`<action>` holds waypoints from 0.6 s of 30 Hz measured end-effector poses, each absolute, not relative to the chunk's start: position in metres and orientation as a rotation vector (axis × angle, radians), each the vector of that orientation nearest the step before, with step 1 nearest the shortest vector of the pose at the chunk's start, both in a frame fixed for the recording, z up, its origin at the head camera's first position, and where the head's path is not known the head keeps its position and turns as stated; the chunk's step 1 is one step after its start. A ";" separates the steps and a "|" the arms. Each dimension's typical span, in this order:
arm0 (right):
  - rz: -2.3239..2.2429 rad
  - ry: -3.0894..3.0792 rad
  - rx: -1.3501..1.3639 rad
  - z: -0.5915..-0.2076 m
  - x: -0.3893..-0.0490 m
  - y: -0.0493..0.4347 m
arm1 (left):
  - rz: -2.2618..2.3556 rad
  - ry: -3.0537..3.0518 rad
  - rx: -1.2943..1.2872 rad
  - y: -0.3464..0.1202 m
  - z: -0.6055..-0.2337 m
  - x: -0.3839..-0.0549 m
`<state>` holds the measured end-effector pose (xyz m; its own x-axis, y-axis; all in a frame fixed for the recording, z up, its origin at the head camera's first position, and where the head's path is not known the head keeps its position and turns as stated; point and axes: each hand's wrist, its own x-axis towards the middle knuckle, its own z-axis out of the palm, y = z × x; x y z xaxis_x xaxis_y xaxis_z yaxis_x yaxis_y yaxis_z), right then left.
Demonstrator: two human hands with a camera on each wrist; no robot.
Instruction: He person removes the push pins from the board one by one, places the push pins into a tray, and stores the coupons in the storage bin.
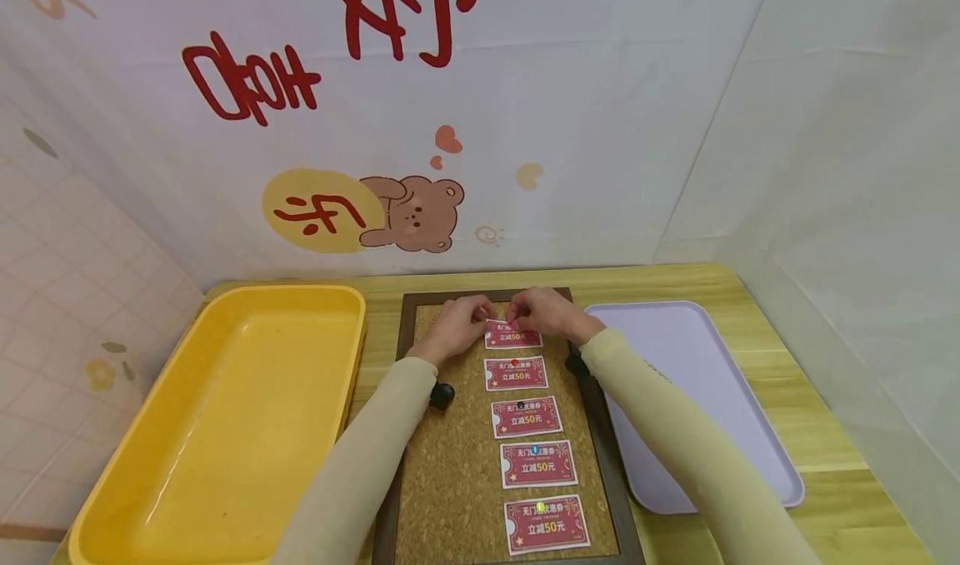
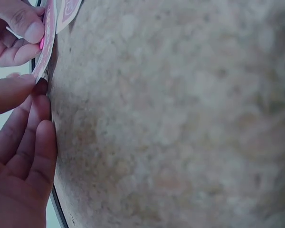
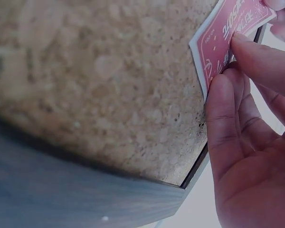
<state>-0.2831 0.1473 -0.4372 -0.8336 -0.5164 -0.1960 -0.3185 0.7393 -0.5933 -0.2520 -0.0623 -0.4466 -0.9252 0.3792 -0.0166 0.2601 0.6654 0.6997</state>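
A red-and-white coupon lies at the top of the cork board, under both hands. My left hand pinches its left corner between thumb and finger, the other fingers resting on the cork. From the other side, my right hand pinches a pink push pin at the coupon's upper edge. In the right wrist view the coupon bends up slightly from the cork. Just below it is another coupon with a red push pin at its top.
Further down the board, several matching coupons hang in a column, with black, blue and yellow pins. A yellow tray stands left of the board and a lilac tray right, partly under the right sleeve. A printed wall cloth rises behind the table.
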 end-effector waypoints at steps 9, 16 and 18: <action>-0.829 2.567 -0.601 -0.437 -0.280 0.148 | 1.079 2.695 0.519 -0.064 -0.447 -0.252; -0.830 2.572 -0.608 -0.441 -0.281 0.149 | 1.108 2.694 0.519 -0.065 -0.449 -0.252; -0.825 2.573 -0.615 -0.441 -0.281 0.149 | 1.106 2.704 0.514 -0.065 -0.449 -0.252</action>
<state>-0.2814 0.1487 -0.4410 -0.8371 -0.5057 -0.2085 -0.2904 0.7339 -0.6141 -0.2520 -0.0648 -0.4494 -0.9249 0.3788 -0.0309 0.2486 0.6644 0.7048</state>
